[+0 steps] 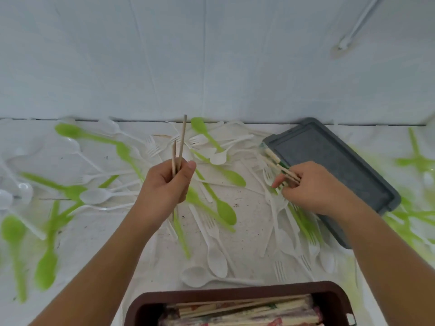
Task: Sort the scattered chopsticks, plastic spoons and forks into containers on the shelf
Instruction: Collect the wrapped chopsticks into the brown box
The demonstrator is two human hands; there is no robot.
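Open air above the worktop (89, 236), right back to the wall (211, 55) that closes the far side; low down it's crowded; green spoons (226, 211) and white forks (210, 225) criss-cross the middle between the left hand (164, 184) and right hand (313, 187); one bare strip beside the left forearm; grey tray (341, 161) blocks the right; brown container (235, 291) fences the near edge; two chopsticks (181, 142) stick up from the left grip; wrapped chopsticks (275, 161) jut from the right grip to the tray's corner.
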